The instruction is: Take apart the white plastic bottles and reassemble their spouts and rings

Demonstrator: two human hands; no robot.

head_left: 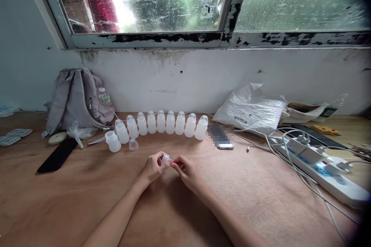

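Observation:
My left hand (pixel 155 166) is closed around a small clear ridged bottle ring (pixel 165 159), held just above the table. The fingers of my right hand (pixel 184 166) are pinched together at the right side of that ring; what lies between the fingertips is too small to make out. Beyond my hands, several capped frosted baby bottles (pixel 161 122) stand upright in a curved row. At the row's left end an open baby bottle (pixel 113 142) has no top on it. Beside it a clear dome cap (pixel 133 144) rests on the table.
On the left are a grey backpack (pixel 75 98), a black phone (pixel 58 156), a plastic bag (pixel 77 133) and a round pale disc (pixel 58 138). To the right lie another phone (pixel 225 146), a white plastic package (pixel 249 110) and a power strip (pixel 327 171) with tangled cables.

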